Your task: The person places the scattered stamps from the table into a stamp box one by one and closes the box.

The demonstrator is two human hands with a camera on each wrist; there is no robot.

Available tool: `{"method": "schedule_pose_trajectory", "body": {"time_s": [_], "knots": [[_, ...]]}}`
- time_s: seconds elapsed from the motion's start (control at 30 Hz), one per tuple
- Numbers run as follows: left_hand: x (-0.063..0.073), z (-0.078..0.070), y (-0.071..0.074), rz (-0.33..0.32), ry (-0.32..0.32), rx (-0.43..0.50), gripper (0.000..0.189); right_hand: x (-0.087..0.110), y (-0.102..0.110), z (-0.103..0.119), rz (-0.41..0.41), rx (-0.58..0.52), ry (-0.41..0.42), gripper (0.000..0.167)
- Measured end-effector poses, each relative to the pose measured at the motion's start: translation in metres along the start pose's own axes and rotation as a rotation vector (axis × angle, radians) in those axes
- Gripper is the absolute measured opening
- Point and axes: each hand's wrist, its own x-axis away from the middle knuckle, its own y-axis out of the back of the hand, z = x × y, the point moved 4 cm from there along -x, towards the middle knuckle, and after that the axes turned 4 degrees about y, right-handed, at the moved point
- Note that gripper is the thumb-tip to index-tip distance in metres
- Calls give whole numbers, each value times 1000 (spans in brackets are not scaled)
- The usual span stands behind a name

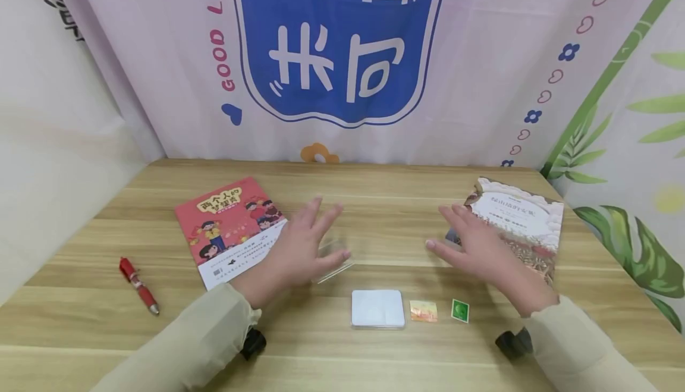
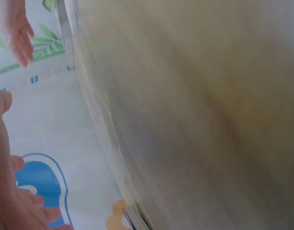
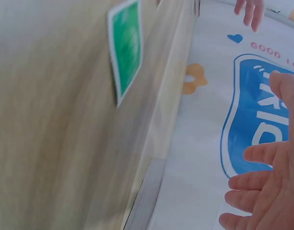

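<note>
My left hand (image 1: 297, 249) is held over the table with its fingers spread, gripping nothing. Partly under it lies a clear plastic piece (image 1: 336, 272), whose thin edge also shows in the left wrist view. My right hand (image 1: 476, 252) has its fingers spread too and overlaps the brown-and-white book (image 1: 516, 213) in the head view. Between the forearms sit a white rounded-corner card-like block (image 1: 377, 309), a small orange-yellow stamp-like piece (image 1: 423, 311) and a small green white-bordered stamp-like piece (image 1: 460, 310). The green piece (image 3: 125, 45) appears large in the right wrist view.
A red booklet (image 1: 230, 225) lies at the left, beyond a red pen (image 1: 140, 286). The wooden table (image 1: 369, 184) ends at a printed curtain (image 1: 460, 100) behind, with cloth walls at both sides.
</note>
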Motion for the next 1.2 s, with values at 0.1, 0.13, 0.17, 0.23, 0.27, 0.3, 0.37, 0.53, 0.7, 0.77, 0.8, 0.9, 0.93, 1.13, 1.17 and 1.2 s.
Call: {"method": "schedule_pose_trajectory", "body": {"time_s": [0.1,0.13,0.17,0.23,0.27,0.3,0.37,0.53,0.7,0.77,0.8,0.9,0.93,1.13,1.17,1.2], "knots": [[5,-5,0,-1,-52,17,79,5,0,5,0,-36,23,78],[6,-7,0,-4,-71,16,78,7,0,7,-1,-52,31,78],[8,-8,0,-8,-91,14,76,8,0,8,-2,-68,42,77],[10,-11,0,-14,-126,18,74,12,0,11,-4,-90,65,76],[12,-13,0,-17,-143,18,73,13,-1,12,-6,-104,77,75],[13,-14,0,-16,-159,20,72,15,-1,14,-8,-117,88,74],[16,-17,0,-16,-188,25,70,18,-2,16,-7,-149,105,71],[21,-23,-1,1,-253,0,69,25,-4,21,7,-220,119,64],[23,-27,-3,53,-291,-17,69,30,-6,22,23,-246,135,60],[24,-29,-4,82,-302,-17,70,32,-8,21,37,-250,136,58],[24,-30,-5,94,-310,-15,70,33,-9,21,45,-254,135,57],[26,-32,-6,129,-331,-12,70,34,-12,19,75,-265,125,55],[27,-33,-6,141,-334,-10,71,35,-13,19,84,-269,124,54],[30,-38,-11,214,-343,-21,70,34,-16,20,118,-319,160,47],[30,-38,-12,225,-340,-19,70,34,-16,20,123,-329,169,46],[30,-39,-13,234,-335,-17,69,34,-18,20,130,-338,172,46]]}}
